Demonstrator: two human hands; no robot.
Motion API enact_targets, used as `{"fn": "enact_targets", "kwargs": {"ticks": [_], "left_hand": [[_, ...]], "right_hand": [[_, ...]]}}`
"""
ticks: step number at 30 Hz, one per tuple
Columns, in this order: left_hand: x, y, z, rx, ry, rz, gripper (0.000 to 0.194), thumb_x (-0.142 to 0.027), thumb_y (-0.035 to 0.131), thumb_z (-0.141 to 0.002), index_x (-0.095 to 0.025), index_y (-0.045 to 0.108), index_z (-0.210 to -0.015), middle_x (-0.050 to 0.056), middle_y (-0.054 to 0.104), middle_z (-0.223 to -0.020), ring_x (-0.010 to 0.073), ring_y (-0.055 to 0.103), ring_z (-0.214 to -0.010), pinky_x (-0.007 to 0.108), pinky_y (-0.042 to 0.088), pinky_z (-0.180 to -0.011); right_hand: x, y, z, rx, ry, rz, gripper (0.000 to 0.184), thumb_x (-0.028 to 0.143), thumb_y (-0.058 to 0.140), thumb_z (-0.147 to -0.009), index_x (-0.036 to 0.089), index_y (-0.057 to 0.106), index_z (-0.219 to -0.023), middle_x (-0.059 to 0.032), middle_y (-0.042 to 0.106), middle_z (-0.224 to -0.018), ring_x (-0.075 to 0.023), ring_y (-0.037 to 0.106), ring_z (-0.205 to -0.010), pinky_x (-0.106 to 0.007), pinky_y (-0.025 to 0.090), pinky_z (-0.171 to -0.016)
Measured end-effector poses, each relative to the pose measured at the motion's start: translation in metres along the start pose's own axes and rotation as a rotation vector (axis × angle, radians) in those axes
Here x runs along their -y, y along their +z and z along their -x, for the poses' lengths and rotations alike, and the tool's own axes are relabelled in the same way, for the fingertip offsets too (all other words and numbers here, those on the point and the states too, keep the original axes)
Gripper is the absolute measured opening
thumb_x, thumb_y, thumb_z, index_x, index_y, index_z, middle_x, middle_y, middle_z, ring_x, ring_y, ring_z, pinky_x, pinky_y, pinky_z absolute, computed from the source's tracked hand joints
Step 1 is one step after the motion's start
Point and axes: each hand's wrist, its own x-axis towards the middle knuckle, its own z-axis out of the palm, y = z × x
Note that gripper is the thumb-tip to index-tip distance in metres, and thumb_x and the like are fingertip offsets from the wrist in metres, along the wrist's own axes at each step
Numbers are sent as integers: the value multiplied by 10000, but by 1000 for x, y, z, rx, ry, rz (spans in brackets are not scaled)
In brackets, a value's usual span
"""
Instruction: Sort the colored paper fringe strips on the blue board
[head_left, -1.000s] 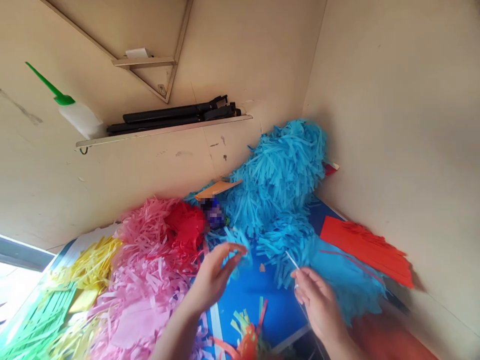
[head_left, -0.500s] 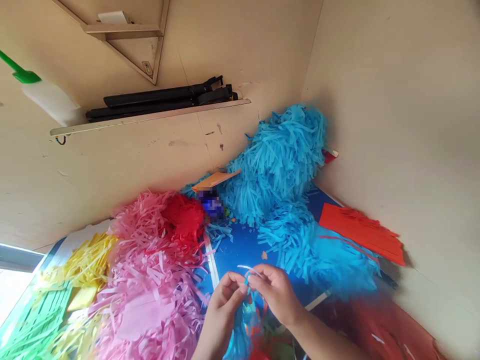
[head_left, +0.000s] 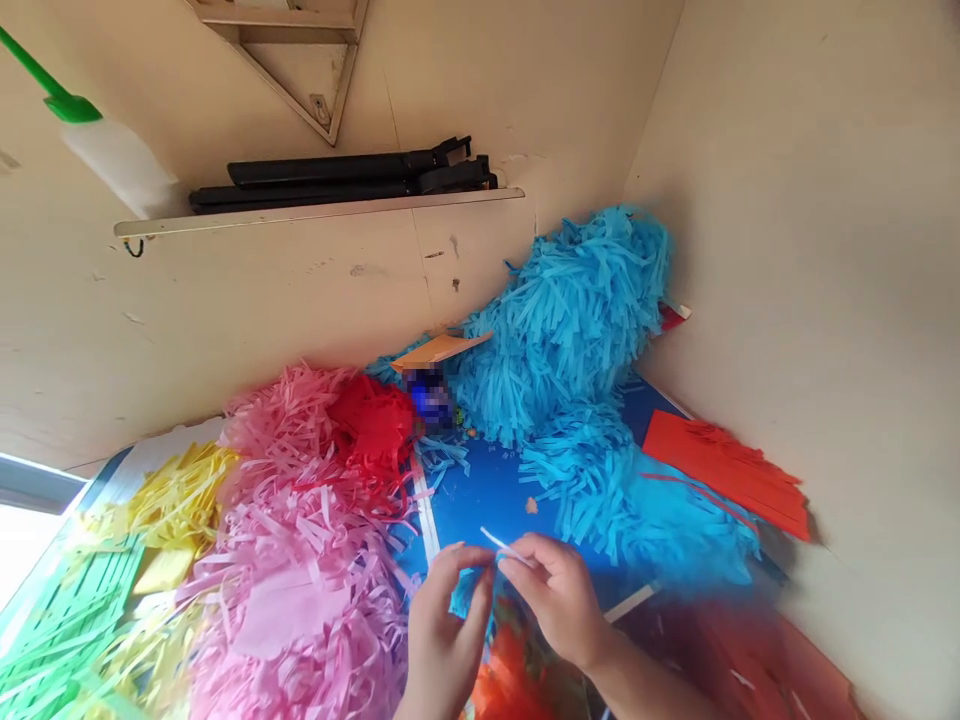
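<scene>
Fingers of your right hand (head_left: 541, 565) are closed in a pinch on a thin white strip (head_left: 504, 546), whose free end points up and to the left. Fingers of your left hand (head_left: 459, 566) are curled just beside that strip, next to a small blue paper tuft (head_left: 466, 592); you can't tell whether they grip the tuft.

Both hands are over the near edge of a blue surface (head_left: 487, 500). Blurred orange paper scraps (head_left: 504, 675) lie below your hands. Beyond the blue surface, a tall heap of blue paper fringe (head_left: 570, 320) leans against the wall (head_left: 810, 300), with a lower blue fringe (head_left: 637, 515) to its right and a fringed red-orange sheet (head_left: 724, 475) past that.

Left of the blue surface lie pink fringe (head_left: 300, 560), a red fringe (head_left: 371, 430), yellow fringe (head_left: 184, 490) and green paper strips (head_left: 75, 620). Above it, a shelf (head_left: 315, 212) carries black bars (head_left: 337, 180).
</scene>
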Motion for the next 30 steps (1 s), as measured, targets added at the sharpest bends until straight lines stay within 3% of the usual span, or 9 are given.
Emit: {"fn": "enact_targets", "kwargs": {"ticks": [5, 11, 18, 25, 28, 30], "left_hand": [[-2, 3, -3, 92, -279, 151, 214, -423, 687, -793, -215, 737, -795, 43, 748, -791, 204, 692, -766, 288, 541, -735], [-4, 9, -6, 33, -600, 530, 346, -485, 822, -635, -169, 729, -741, 38, 701, -736, 156, 609, -684, 241, 486, -644], [-5, 10, -5, 50, -516, 493, 294, -457, 811, -677, -182, 731, -742, 40, 694, -765, 173, 620, -735, 258, 502, -689], [2, 12, 7, 77, -182, 141, 137, -365, 717, -780, -241, 748, -829, 72, 746, -864, 241, 690, -834, 317, 532, -772], [3, 10, 7, 141, -206, 116, 155, -385, 722, -782, -233, 736, -804, 60, 733, -805, 222, 671, -767, 303, 514, -737], [5, 6, 6, 150, -313, 194, 218, -426, 735, -773, -214, 702, -731, 41, 699, -732, 197, 639, -714, 284, 492, -703]], "right_hand": [[-2, -7, 0, -4, 79, -40, 300, 395, 604, -890, 162, 677, -716, 20, 559, -579, -114, 491, -550, -201, 393, -540], [-4, -11, -2, 90, 167, -124, 298, 420, 623, -861, 150, 711, -770, 20, 545, -607, -113, 452, -574, -203, 391, -549], [-3, -13, -2, 89, 142, -47, 277, 382, 584, -861, 153, 690, -748, 8, 567, -614, -123, 487, -576, -214, 400, -551], [-11, -7, 0, 0, 123, 63, 227, 315, 550, -835, 162, 716, -810, -4, 593, -602, -143, 532, -558, -237, 435, -566], [-12, -9, -1, 39, 140, 45, 215, 308, 562, -834, 170, 722, -796, 2, 577, -593, -141, 519, -557, -239, 429, -567], [-11, -16, -2, 90, 195, -20, 258, 376, 577, -858, 171, 730, -826, 9, 551, -581, -134, 486, -538, -232, 406, -531]]}}
